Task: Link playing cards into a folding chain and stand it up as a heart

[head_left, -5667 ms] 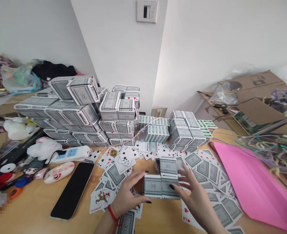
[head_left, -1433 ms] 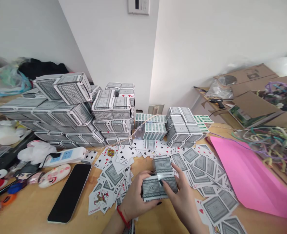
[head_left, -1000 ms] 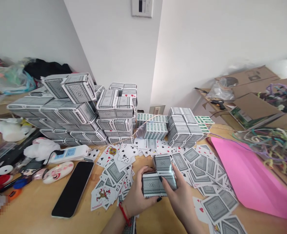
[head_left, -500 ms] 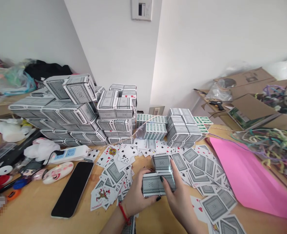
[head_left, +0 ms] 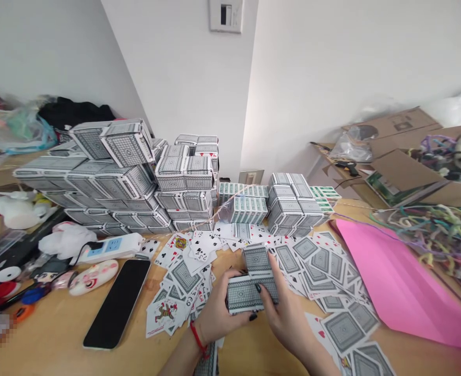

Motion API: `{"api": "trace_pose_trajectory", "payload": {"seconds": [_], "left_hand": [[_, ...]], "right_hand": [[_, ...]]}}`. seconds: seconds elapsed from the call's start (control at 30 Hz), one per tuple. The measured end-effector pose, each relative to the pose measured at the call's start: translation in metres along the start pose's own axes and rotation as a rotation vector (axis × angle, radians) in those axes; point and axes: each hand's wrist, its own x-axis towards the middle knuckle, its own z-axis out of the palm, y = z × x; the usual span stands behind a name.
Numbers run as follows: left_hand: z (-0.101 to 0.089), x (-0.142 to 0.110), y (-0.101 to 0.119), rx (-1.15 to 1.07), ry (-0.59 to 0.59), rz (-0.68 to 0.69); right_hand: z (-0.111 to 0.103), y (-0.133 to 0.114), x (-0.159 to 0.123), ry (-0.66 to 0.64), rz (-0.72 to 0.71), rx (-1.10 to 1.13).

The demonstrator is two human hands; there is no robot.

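Note:
Between my hands is a block of folded playing cards, made of joined box-like cubes with grey patterned backs. One cube juts out at the far side. My left hand, with a red cord at the wrist, grips the block's left side, thumb along the near face. My right hand clasps the right side, its thumb pressed on top and fingers along the far cube. Loose playing cards lie on both sides, with a joker at left and face-down cards at right. Below my left wrist sits a card stack.
Large stacks of card cubes stand at the back left, and a smaller stack at the back right. Green-and-white card boxes sit between them. A phone, a power strip and pink paper flank the work area.
Earlier the hands were more open around the block; now both clasp it. The right hand's fingers have shifted up along the far cube, and the block has moved slightly left.

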Motion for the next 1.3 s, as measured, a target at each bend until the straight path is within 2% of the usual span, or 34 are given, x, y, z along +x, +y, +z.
{"api": "trace_pose_trajectory", "payload": {"seconds": [0.2, 0.43, 0.53, 0.63, 0.73, 0.93, 1.0, 1.07, 1.2, 1.3], "left_hand": [[-0.001, 0.002, -0.002, -0.001, 0.011, 0.008], [-0.001, 0.002, -0.003, -0.013, 0.032, 0.094], [0.001, 0.004, -0.003, -0.047, 0.089, 0.086], [0.003, 0.007, -0.001, -0.061, 0.148, 0.003], [0.003, 0.009, 0.000, -0.088, 0.158, -0.057], [0.002, 0.009, -0.001, -0.086, 0.165, -0.077], [0.000, 0.010, 0.000, -0.085, 0.161, -0.068], [-0.002, 0.013, 0.002, -0.085, 0.129, -0.051], [-0.007, 0.026, 0.009, -0.067, 0.029, -0.002], [-0.005, 0.036, 0.010, -0.024, -0.001, 0.014]], "right_hand": [[-0.003, 0.003, 0.002, -0.048, 0.000, -0.006], [0.000, 0.008, 0.002, -0.034, 0.066, 0.094], [0.005, 0.009, 0.000, 0.017, 0.085, 0.139], [0.009, 0.007, -0.002, 0.098, 0.108, 0.187], [0.008, 0.005, 0.001, 0.165, 0.137, 0.249], [-0.010, 0.004, 0.034, 0.229, 0.297, 0.364], [-0.013, 0.004, 0.045, 0.174, 0.317, 0.338], [-0.011, 0.006, 0.050, 0.172, 0.298, 0.288], [-0.002, 0.009, 0.042, 0.238, 0.221, 0.148], [0.004, 0.011, 0.034, 0.290, 0.161, 0.059]]}}
